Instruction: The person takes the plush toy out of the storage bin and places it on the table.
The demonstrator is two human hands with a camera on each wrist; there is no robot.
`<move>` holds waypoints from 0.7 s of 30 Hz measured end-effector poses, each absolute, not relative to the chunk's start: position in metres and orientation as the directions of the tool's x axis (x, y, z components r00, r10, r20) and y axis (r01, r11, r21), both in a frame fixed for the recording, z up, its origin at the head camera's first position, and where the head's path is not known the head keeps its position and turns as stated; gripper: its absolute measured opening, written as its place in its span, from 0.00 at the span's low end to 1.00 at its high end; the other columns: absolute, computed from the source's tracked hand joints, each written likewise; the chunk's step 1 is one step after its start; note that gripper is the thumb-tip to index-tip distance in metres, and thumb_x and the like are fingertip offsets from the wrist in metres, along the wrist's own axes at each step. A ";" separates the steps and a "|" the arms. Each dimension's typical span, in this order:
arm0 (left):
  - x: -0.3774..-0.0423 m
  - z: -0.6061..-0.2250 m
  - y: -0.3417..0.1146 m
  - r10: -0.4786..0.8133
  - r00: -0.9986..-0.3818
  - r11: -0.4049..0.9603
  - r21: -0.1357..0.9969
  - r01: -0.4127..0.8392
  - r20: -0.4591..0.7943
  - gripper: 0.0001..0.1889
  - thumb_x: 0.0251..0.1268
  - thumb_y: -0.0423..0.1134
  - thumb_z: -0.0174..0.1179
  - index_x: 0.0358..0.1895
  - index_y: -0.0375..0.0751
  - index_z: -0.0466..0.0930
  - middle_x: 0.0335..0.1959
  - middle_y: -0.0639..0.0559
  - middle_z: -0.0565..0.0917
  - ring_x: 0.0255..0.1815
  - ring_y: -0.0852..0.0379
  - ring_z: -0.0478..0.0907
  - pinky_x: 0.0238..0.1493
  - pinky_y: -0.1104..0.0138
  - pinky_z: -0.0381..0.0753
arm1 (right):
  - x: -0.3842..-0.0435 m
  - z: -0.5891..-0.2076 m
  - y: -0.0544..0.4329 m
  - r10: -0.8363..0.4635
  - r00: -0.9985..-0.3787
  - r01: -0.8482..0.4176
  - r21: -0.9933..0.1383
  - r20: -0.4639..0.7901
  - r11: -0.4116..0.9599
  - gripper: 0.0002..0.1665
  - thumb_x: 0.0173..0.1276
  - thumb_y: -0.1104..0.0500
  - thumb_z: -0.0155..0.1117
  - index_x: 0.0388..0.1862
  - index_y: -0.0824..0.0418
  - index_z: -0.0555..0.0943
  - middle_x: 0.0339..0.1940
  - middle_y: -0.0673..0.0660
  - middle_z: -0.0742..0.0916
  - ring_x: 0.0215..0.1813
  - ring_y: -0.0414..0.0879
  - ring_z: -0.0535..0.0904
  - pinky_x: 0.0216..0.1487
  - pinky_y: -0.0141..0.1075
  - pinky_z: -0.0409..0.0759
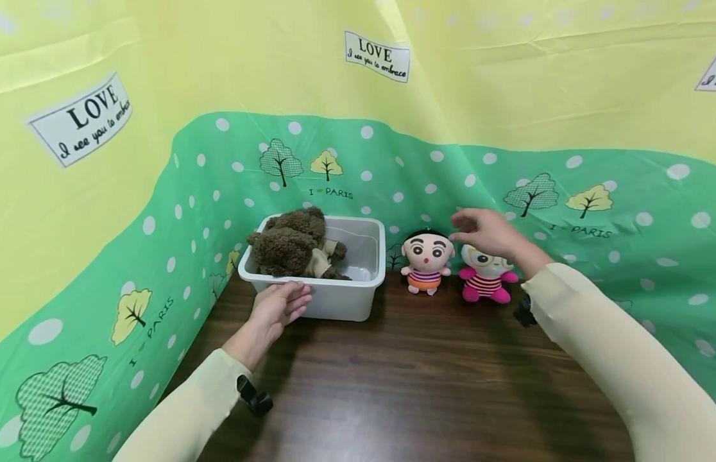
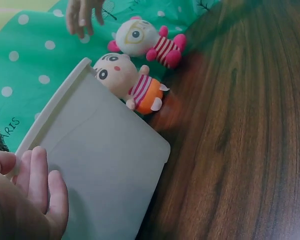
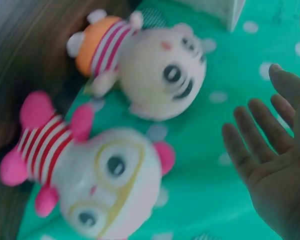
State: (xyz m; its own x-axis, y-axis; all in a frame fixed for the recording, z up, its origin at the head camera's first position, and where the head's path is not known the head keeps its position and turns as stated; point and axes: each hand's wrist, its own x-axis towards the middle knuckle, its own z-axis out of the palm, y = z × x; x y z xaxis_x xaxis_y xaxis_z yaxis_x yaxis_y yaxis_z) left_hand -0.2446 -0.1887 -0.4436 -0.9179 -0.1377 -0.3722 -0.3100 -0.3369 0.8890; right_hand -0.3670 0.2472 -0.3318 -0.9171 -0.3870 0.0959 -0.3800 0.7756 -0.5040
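Observation:
My left hand [image 1: 275, 310] is at the front rim of a light grey plastic bin [image 1: 346, 301], its fingers loosely extended beside the outer wall. Whether it touches the rim, I cannot tell. A dark brown curly plush toy [image 1: 285, 247] lies in the left part of the bin. Over on the right, my right hand [image 1: 491, 232] is raised with fingers spread and nothing held. It hovers by the head of a plush doll with yellow glasses [image 3: 115, 180], pink limbs and a red-striped body. Beside that sits a black-haired plush doll [image 1: 426, 260] in a purple-striped top and orange bottoms.
A dark wood-grain table [image 1: 404, 385] carries the bin and both dolls. Behind and along the sides hangs a green and yellow printed cloth [image 1: 335, 147], close behind the toys. Black wrist straps [image 1: 254, 396] show at both sleeves.

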 end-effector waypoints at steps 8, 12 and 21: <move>-0.243 -0.442 -0.189 -0.115 -0.922 -0.343 0.885 -0.313 -0.371 0.10 0.72 0.37 0.61 0.52 0.40 0.78 0.34 0.55 0.92 0.37 0.60 0.90 0.55 0.58 0.86 | -0.370 -0.329 0.170 -0.514 -0.849 -0.494 -0.535 0.125 0.686 0.26 0.71 0.54 0.70 0.65 0.61 0.79 0.62 0.63 0.85 0.61 0.58 0.83 0.61 0.54 0.81; -0.243 -0.443 -0.188 -0.115 -0.917 -0.362 0.875 -0.320 -0.383 0.09 0.72 0.38 0.62 0.51 0.40 0.80 0.35 0.54 0.92 0.38 0.60 0.90 0.57 0.57 0.85 | -0.365 -0.328 0.132 -0.569 -0.812 -0.534 -0.561 0.131 0.633 0.25 0.71 0.55 0.71 0.64 0.61 0.80 0.60 0.62 0.85 0.59 0.56 0.84 0.59 0.52 0.83; -0.244 -0.445 -0.188 -0.078 -0.929 -0.411 0.860 -0.302 -0.363 0.10 0.74 0.37 0.59 0.53 0.38 0.77 0.34 0.53 0.92 0.40 0.57 0.90 0.52 0.59 0.87 | -0.356 -0.328 0.045 -0.648 -0.749 -0.589 -0.586 0.137 0.557 0.28 0.69 0.51 0.73 0.64 0.58 0.80 0.59 0.59 0.86 0.57 0.53 0.85 0.57 0.44 0.84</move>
